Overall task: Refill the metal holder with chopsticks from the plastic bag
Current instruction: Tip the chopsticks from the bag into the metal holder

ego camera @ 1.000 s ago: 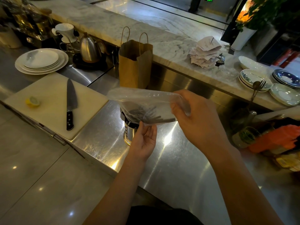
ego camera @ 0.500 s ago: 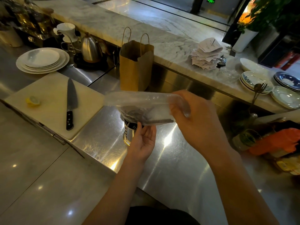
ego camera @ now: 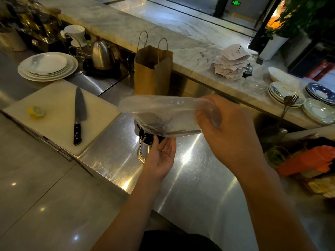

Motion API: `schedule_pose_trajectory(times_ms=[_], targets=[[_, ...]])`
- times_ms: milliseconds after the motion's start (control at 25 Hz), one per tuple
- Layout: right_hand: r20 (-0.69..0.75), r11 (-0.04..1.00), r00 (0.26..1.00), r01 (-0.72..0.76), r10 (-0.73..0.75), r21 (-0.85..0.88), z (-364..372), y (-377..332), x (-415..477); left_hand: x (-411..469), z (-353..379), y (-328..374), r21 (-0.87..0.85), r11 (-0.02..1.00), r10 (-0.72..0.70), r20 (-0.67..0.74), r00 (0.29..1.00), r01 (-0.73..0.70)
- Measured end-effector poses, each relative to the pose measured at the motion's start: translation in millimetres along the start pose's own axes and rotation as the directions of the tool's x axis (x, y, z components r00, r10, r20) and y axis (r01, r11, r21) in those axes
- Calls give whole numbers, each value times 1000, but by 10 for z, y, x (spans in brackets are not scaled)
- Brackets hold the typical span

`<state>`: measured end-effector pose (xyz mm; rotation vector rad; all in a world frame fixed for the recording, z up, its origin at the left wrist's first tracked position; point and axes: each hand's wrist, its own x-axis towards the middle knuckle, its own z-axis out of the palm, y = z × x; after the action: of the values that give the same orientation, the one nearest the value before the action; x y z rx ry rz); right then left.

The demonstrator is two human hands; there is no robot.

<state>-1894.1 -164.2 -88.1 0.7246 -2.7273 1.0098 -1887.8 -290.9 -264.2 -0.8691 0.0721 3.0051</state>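
Right hand (ego camera: pixel 228 134) pinches end of clear plastic bag (ego camera: pixel 163 113), level over shiny cylindrical metal holder (ego camera: pixel 145 151); left hand (ego camera: pixel 160 156) palm-up beside it, grip loose, empty.

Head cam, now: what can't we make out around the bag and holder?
1. Holder mouth, head view: covered by the bag; fill level unreadable.
2. Chopsticks in the bag, head view: a dark blur through cloudy plastic; no count possible.
3. Left hand, head view: the bag's lower edge overlaps its tips; contact with holder or bag unclear.
4. Right hand, head view: grips the bag's end; the hand's own back hides its fingertips.
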Motion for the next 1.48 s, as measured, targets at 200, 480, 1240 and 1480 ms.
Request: schedule_pose_trajectory(times_ms=[200, 480, 1240, 1480], targets=[[3, 1000, 1000, 2, -1, -7, -16, -27, -7, 19, -16, 16, -22, 1000, -6, -9, 1000, 6], [-20, 1000, 1000, 5, -5, 0, -97, -50, -4, 32, -19, 17, -49, 999, -9, -17, 1000, 9], [-64, 1000, 998, -4, 6, 24, -194, -65, -47, -25, 14, -13, -68, 998, -17, -28, 999, 15], [-85, 1000, 996, 6, -6, 7, -201, -54, -65, -11, -3, 5, -92, 996, -26, -25, 999, 23]])
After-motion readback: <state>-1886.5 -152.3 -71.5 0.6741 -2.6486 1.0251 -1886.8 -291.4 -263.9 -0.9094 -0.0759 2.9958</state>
